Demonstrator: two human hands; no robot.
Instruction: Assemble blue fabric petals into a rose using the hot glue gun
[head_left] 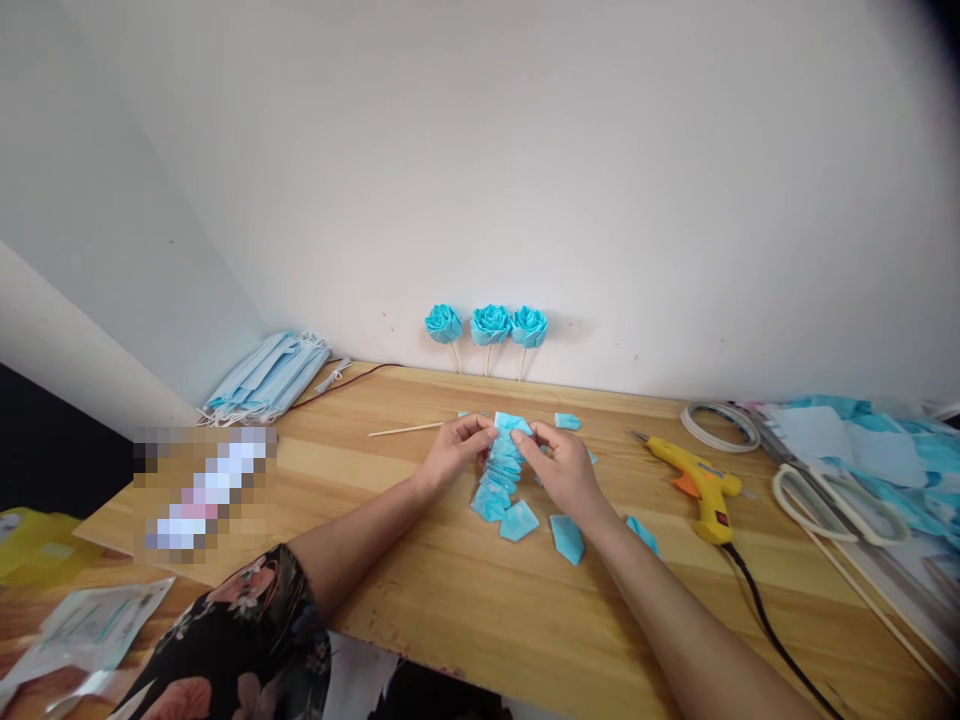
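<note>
A strip of overlapping folded blue petals lies between my two hands above the wooden table. My left hand pinches its upper left edge with thumb and fingers. On the other side my right hand grips the top petal, thumb pressed near its right corner. The lower end of the strip hangs down or rests on the table; which one I cannot tell. Loose blue petals lie around it, such as a pointed petal, another petal and a smaller petal. A thin stick reaches behind my left hand.
Three blue flowers on sticks lean against the wall. Face masks are piled at the back left. To the right lie a yellow glue gun with a black cord, a roll of tape, scissors and blue scraps.
</note>
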